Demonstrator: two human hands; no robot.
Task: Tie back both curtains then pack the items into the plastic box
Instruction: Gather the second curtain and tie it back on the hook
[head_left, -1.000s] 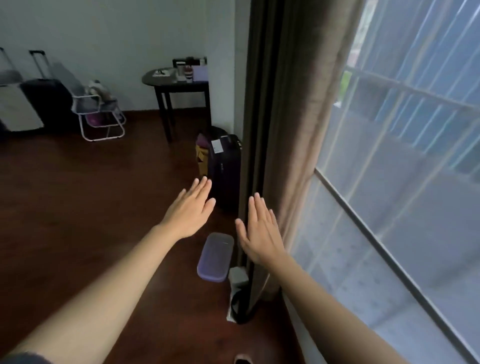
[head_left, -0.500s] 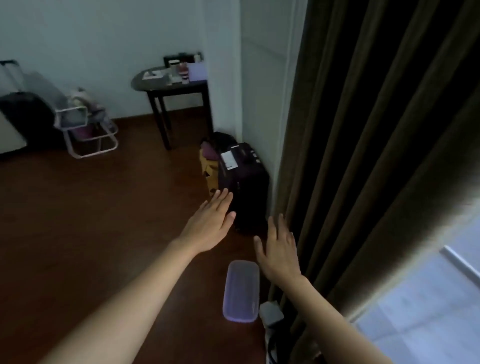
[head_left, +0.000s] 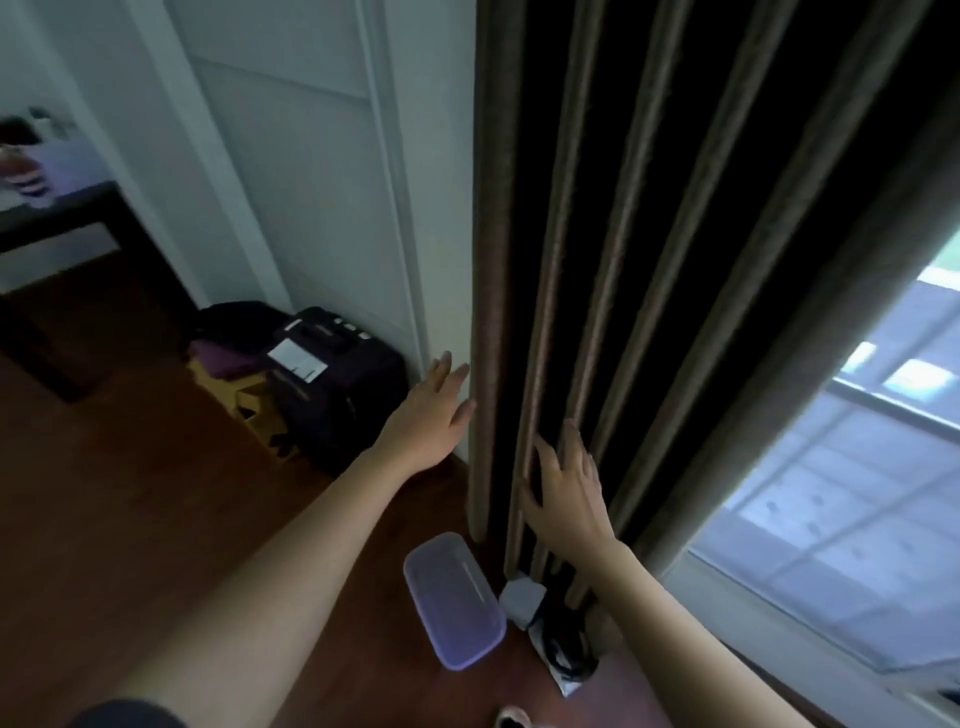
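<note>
no legible text is to be found right now; a white tag (head_left: 297, 360) is seen stuck on the dark suitcase (head_left: 343, 405), but its print is blurred and cannot be read.

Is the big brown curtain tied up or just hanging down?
Hanging down, untied. The curtain drops in straight folds to the floor, no tie seen around it; the right hand just rests flat on a fold.

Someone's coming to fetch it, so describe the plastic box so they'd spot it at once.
Go to the dark curtain beside the window. At its foot, on the wooden floor, lies the plastic box. It is translucent purple and oblong with rounded corners, unlike the small white block and black cord beside it.
</note>
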